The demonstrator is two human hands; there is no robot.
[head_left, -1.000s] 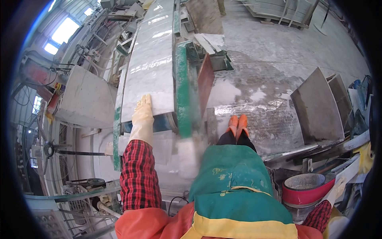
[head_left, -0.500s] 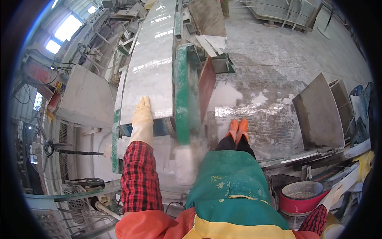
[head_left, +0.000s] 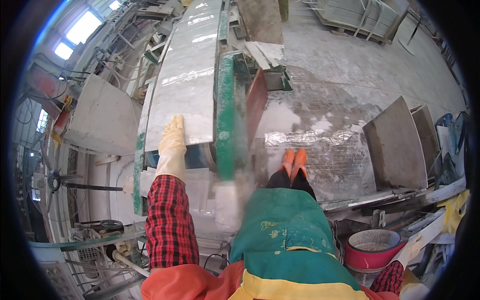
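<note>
My left hand (head_left: 172,145), in a cream rubber glove, lies palm down on the near end of a long, glossy white stone slab (head_left: 185,95). Its fingers stretch forward, slightly apart, holding nothing. The slab rests on a green-sided conveyor (head_left: 226,115), and a blue roller (head_left: 197,155) shows beneath its near edge. At the lower right, my right hand (head_left: 411,250) appears as a pale glove beyond the checked sleeve, beside a red bucket (head_left: 367,260). Its fingers cannot be made out against the pale pieces there.
A reddish-brown board (head_left: 256,100) leans against the conveyor's right side. Grey slabs (head_left: 397,145) stand on edge at the right of the wet floor. Left of the conveyor are a large pale slab (head_left: 100,120) and a black handwheel (head_left: 54,181). Offcuts (head_left: 260,55) lie farther ahead.
My left hand and the white slab have shifted slightly forward, exposing more of the blue roller. The whole view has also moved a little. My left hand stays flat on the slab.
</note>
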